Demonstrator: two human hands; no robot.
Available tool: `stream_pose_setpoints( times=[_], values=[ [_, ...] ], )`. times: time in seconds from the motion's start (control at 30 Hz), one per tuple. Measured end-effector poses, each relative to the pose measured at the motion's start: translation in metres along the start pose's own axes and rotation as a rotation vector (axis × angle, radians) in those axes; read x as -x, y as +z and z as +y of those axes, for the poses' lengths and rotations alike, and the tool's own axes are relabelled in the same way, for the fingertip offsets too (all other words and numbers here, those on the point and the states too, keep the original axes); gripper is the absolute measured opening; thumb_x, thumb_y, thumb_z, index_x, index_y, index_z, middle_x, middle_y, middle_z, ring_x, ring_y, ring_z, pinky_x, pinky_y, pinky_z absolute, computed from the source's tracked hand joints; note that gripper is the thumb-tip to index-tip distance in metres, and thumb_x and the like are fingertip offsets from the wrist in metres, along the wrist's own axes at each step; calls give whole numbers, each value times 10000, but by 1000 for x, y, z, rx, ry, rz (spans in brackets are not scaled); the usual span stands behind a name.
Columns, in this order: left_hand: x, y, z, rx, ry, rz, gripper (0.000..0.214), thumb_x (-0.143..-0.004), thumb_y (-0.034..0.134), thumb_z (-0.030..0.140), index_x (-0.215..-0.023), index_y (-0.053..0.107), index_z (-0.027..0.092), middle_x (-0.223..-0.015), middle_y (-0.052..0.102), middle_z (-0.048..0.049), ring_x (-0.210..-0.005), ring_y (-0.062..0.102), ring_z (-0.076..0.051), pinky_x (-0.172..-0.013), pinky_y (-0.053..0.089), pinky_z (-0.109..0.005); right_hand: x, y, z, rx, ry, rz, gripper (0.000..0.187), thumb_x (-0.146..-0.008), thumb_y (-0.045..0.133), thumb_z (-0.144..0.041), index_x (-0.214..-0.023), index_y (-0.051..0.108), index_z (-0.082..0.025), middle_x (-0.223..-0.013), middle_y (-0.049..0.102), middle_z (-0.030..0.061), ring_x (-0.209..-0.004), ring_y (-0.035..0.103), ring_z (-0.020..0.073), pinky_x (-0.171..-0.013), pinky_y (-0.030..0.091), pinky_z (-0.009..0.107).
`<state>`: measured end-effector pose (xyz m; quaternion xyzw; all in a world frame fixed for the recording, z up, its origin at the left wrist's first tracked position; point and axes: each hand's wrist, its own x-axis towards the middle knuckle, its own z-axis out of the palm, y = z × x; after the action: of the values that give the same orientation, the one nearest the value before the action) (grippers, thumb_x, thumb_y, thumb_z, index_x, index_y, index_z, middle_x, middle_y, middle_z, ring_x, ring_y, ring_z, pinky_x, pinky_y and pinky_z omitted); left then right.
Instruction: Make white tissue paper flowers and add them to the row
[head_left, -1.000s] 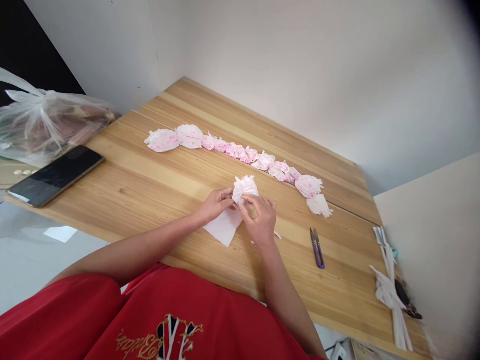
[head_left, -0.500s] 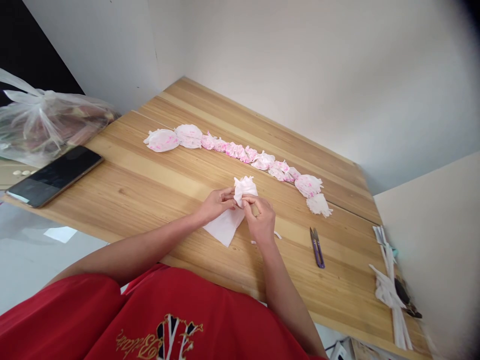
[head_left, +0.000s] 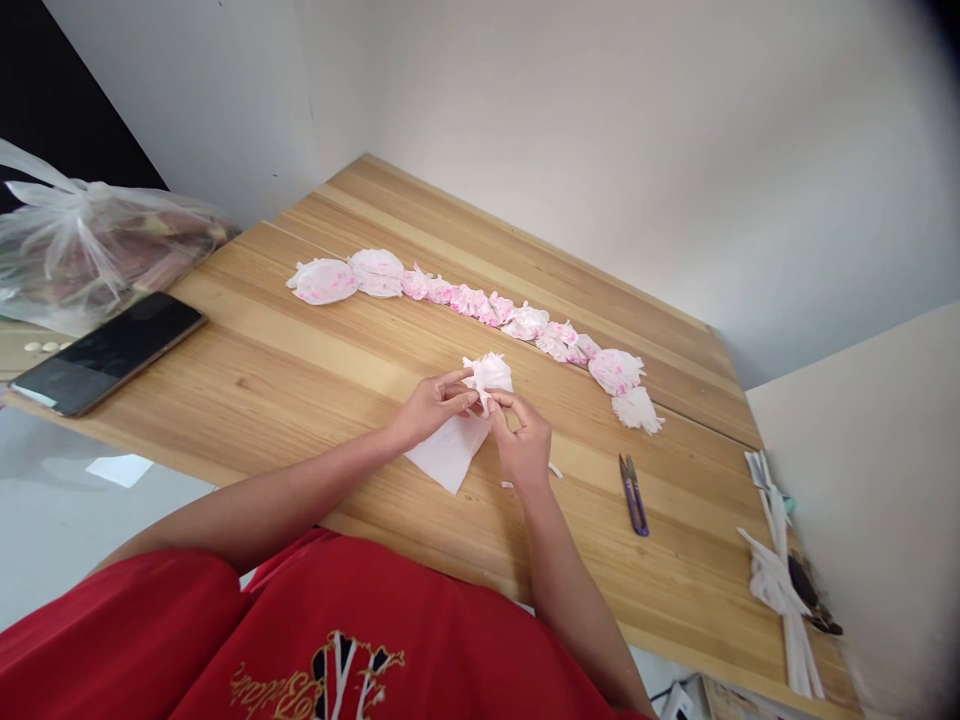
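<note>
Both my hands meet over the middle of the wooden table [head_left: 315,370], pinching a gathered white tissue-paper flower [head_left: 493,373]. My left hand [head_left: 431,408] grips its lower left side with thumb and fingers. Close against it, my right hand [head_left: 521,432] pinches the gathered base from the right. The ruffled top fans out above my fingertips; the exact pinch point is partly covered. A flat white tissue sheet [head_left: 451,452] lies on the table just below my hands. Small white scraps [head_left: 555,470] sit beside my right wrist.
A row of pink-and-white paper flowers [head_left: 469,300] runs across the table behind my hands. Purple-handled thread snips [head_left: 634,497] lie to the right. White strips in a bundle [head_left: 780,590] rest at the right edge. A phone [head_left: 109,352] and a tied plastic bag [head_left: 97,245] are at left.
My fingers have shifted slightly at the flower's base, and its ruffled top has tilted a little to the left. The things on the table stay where they were.
</note>
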<state>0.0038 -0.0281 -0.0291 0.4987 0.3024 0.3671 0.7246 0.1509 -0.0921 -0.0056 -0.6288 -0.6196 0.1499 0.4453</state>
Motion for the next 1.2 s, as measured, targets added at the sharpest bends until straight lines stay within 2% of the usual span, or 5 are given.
stream_pose_setpoints(
  times=[0.4, 0.77, 0.87, 1.07, 1.2],
  values=[
    [3, 6, 6, 54, 55, 31, 344, -693, 765, 355, -827, 532, 140, -792, 659, -17, -730, 614, -108, -712, 466, -251, 0, -1, 2, -54, -31, -21, 203, -892, 524, -269, -943, 718, -236, -1026, 737, 46, -980, 670, 207, -906, 495, 381],
    [1, 5, 7, 38, 42, 24, 297, -699, 735, 375, -775, 568, 142, -727, 640, -1, -677, 591, -98, -691, 464, -242, 0, 1, 2, 17, -118, -26, 192, -897, 520, -263, -932, 707, -242, -1020, 736, 46, -985, 666, 208, -915, 485, 392],
    [0, 4, 6, 52, 41, 37, 278, -703, 722, 368, -759, 575, 139, -731, 644, -10, -677, 591, -102, -687, 468, -245, 0, 0, 2, -43, -51, -15, 193, -885, 527, -281, -911, 713, -235, -1002, 736, 44, -961, 667, 208, -890, 492, 373],
    [0, 2, 7, 107, 9, 59, 327, -666, 759, 367, -793, 562, 138, -756, 641, -5, -657, 599, -97, -680, 480, -242, -5, 0, 13, -332, 259, 54, 220, -826, 587, -371, -842, 711, -190, -811, 724, 25, -761, 649, 181, -722, 511, 305],
    [1, 2, 8, 103, 34, 44, 362, -711, 735, 420, -828, 541, 137, -781, 630, -12, -708, 606, -111, -693, 502, -256, -5, 3, 12, -351, 263, 34, 225, -818, 586, -378, -834, 711, -192, -772, 710, 17, -724, 627, 168, -694, 497, 288]
  ],
)
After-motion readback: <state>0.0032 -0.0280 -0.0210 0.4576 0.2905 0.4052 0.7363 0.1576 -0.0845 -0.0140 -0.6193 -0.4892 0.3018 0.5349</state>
